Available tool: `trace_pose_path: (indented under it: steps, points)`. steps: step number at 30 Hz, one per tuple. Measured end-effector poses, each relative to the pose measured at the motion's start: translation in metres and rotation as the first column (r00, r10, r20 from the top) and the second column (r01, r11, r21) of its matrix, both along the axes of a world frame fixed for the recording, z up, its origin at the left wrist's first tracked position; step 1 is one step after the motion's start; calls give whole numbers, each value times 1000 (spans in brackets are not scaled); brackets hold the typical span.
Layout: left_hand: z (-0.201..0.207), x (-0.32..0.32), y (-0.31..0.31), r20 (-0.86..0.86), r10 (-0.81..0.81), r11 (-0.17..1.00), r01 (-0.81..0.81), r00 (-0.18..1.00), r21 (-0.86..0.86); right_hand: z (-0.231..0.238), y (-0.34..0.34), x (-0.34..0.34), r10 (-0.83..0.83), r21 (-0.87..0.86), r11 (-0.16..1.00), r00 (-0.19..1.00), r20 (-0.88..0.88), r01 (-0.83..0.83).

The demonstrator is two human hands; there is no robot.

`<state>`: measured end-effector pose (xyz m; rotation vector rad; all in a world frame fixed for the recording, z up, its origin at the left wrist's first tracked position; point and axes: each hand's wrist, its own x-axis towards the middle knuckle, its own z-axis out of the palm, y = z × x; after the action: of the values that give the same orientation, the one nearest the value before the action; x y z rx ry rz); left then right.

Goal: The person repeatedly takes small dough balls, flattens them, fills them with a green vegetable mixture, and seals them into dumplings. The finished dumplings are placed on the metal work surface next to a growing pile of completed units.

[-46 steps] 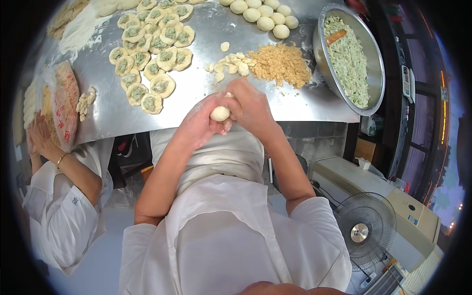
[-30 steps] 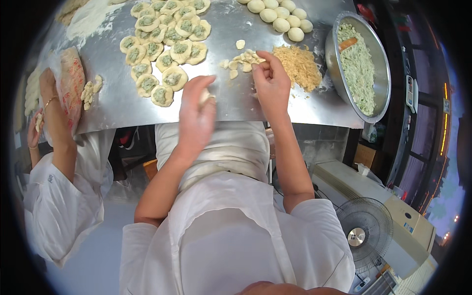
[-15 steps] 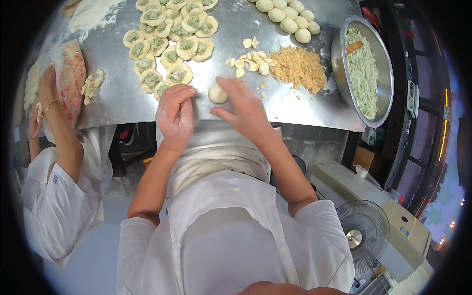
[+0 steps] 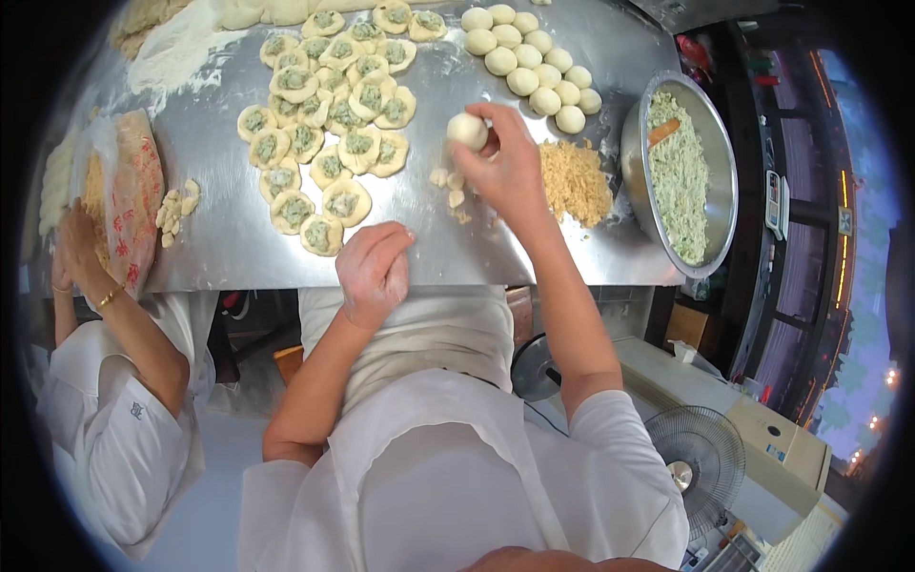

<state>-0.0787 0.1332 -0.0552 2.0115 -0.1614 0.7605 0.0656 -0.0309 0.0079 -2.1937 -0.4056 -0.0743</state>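
A smooth white dough ball [image 4: 467,132] is held between the thumb and fingers of my right hand [image 4: 513,167], raised over the steel table. Beneath that hand are small pale dough pieces [image 4: 456,197], partly covered by it, and a heap of orange-tan crumbly mixture [image 4: 576,186] lies just to its right. My left hand [image 4: 375,275], dusted with flour, rests closed at the table's front edge, with nothing showing in its curled fingers. Nearest to it are flat dough rounds topped with green filling [image 4: 347,202]. More dough balls [image 4: 523,80] sit grouped beyond my right hand.
A steel bowl [image 4: 729,205] of shredded green filling with an orange-brown handle stands on the right. At left, a co-worker's hands [image 4: 81,250] work by a red-printed plastic bag [image 4: 138,181]. Flour [image 4: 176,52] covers the far left. A fan [image 4: 694,469] stands below right.
My right hand has lifted the dough ball off the table and carried it farther away and slightly right. My left hand has drifted right in view, still curled. The view has shifted.
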Motion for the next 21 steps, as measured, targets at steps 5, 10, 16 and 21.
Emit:
trace_pose_path:
  steps: [5, 10, 16, 21]
  points:
    - [0, 1, 0, -11, 11, 999, -11, 1000, 39, -2, 15, 70, 52, -28, 998, 984, 170, -48]
    - [1, 3, 2, -22, 3, 999, -2, 1000, 48, -31, 16, 109, 6, -243, 967, 953, 304, 72]
    - [-1, 0, 3, -38, -40, 998, 42, 998, 55, -2, -11, 119, -225, 167, 960, 974, -30, 227]
    - [-1, 1, 4, -25, -76, 994, 77, 997, 76, -13, 26, 162, 22, -15, 1000, 993, 115, -21]
